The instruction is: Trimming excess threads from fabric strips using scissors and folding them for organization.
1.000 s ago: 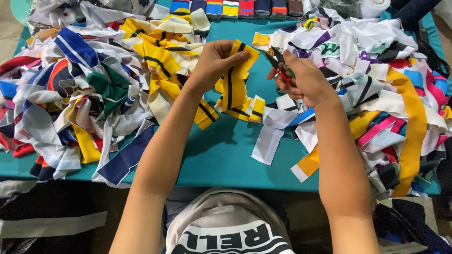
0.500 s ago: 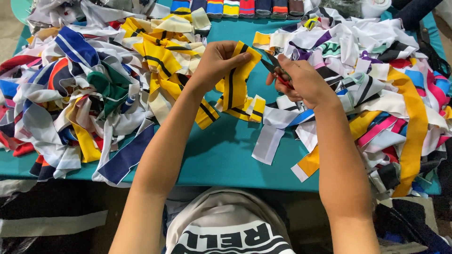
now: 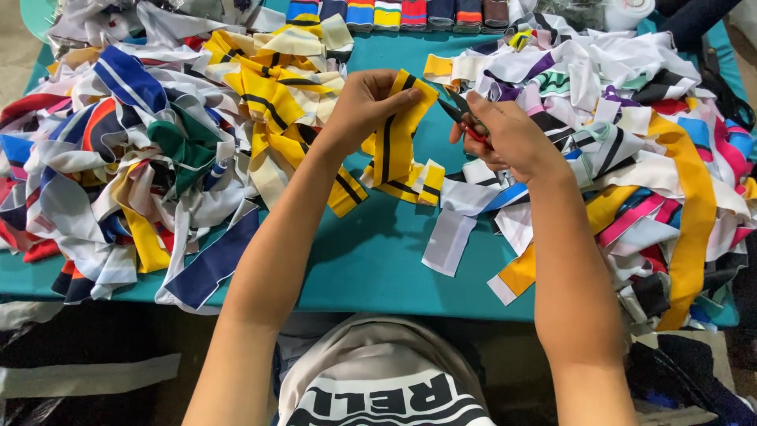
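Hanging top-to-bottom, the yellow black-striped fabric strip [image 3: 393,142] is pinched in my left hand [image 3: 364,106]. My right hand [image 3: 509,134] holds its grip closed on small red-handled scissors [image 3: 465,118], blades pointing at the strip's top.

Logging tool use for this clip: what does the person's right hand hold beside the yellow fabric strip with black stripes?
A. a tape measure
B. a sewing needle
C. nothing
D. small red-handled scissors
D: the right hand grips small red-handled scissors, blades pointing at the yellow black-striped fabric strip pinched by the left hand.

Both forearms are seen bare, without sleeves, watch or rings. A light grey T-shirt [image 3: 378,371] is worn, and large white block lettering on a black band is printed across its front.
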